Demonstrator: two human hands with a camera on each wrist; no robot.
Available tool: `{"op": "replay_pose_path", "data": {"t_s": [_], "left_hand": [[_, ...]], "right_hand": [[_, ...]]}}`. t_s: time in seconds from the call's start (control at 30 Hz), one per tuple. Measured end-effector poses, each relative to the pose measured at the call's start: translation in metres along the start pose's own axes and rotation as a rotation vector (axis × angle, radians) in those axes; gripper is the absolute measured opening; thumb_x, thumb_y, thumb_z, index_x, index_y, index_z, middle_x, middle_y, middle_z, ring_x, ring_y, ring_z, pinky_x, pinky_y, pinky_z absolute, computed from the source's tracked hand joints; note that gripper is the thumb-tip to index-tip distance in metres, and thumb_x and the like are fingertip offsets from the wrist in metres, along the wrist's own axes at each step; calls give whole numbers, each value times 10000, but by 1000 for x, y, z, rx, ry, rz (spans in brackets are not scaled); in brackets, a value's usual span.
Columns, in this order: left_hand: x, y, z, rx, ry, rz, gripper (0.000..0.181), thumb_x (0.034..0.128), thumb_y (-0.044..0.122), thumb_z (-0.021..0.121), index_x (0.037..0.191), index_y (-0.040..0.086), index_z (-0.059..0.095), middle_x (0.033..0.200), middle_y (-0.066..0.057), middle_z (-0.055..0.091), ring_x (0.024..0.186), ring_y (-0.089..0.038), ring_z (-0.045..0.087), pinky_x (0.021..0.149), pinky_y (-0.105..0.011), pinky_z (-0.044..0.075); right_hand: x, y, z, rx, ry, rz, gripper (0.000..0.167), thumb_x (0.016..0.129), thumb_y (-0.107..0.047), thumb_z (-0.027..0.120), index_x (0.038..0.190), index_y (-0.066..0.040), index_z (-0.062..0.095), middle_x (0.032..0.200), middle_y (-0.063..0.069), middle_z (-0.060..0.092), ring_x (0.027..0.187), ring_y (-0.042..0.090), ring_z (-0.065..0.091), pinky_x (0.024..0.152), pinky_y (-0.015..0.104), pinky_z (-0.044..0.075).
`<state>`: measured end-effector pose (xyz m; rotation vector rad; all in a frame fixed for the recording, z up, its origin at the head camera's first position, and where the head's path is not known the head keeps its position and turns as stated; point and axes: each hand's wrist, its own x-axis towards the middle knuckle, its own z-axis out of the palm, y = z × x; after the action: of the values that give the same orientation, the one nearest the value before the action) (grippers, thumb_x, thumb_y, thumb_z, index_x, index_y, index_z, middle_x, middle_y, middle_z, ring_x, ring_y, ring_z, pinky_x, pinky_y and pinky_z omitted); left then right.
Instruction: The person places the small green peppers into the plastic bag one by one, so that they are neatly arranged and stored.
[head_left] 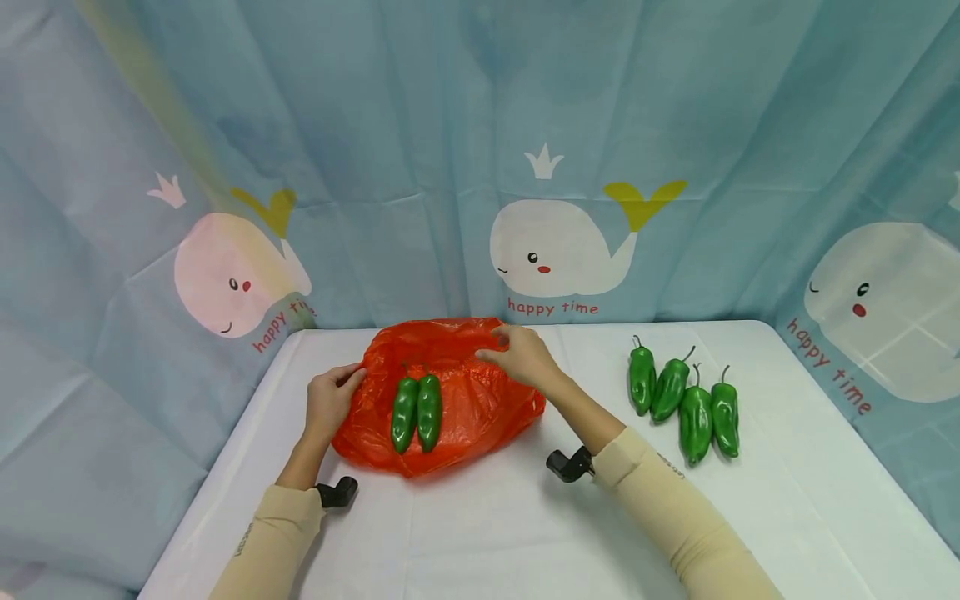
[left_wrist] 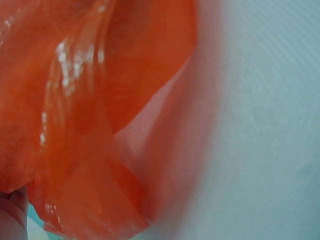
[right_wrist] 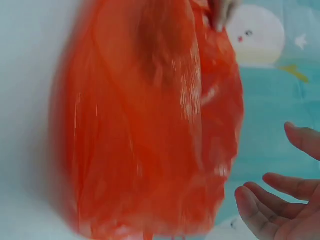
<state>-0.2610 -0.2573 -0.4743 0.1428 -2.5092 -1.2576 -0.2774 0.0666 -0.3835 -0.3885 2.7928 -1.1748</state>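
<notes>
Head view: my left hand [head_left: 328, 404] pinches the bag [head_left: 480, 417], two peppers [head_left: 405, 415] inside, rightward; my right hand [head_left: 525, 354], fingers parted, holds nothing. I judge bagging underway; next calls for the four peppers [head_left: 696, 423] right of that hand.

Near the table's [head_left: 450, 533] far edge, the plastic bag [head_left: 480, 408] is translucent orange-red, and the two peppers [head_left: 430, 412] on it are deep green, matching the four peppers [head_left: 696, 425] towards the right far corner. The table is white. Beyond its far edge the blue curtain [head_left: 420, 125] bears white whales [head_left: 551, 250] with yellow-green tails, white crowns and red "happy time" lettering; the sleeves [head_left: 682, 517] are beige with dark lettering
</notes>
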Motion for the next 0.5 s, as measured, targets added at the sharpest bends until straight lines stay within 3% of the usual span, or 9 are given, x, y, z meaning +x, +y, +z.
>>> {"op": "replay_pose_path", "data": {"t_s": [0.3,0.5], "left_hand": [[0,1,-2,-1,-2,-5,330,956,231,633,1169,-13,694,1132,-205,710,1037,-326,670,710,29,383],[-2,2,-2,17,-3,-10,333,958,242,630,1177,-1,693,1137,-195,711,1036,-315,672,734,-7,427]], "right_hand": [[-6,32,-35,-51,52,34,551,896,-348,691,1310,-1,582,1227,201,646,1087,340,630,842,421,581],[-12,61,-53,-77,72,1,584,881,-373,706,1308,4,579,1247,220,631,1093,364,623,841,442,577]]}}
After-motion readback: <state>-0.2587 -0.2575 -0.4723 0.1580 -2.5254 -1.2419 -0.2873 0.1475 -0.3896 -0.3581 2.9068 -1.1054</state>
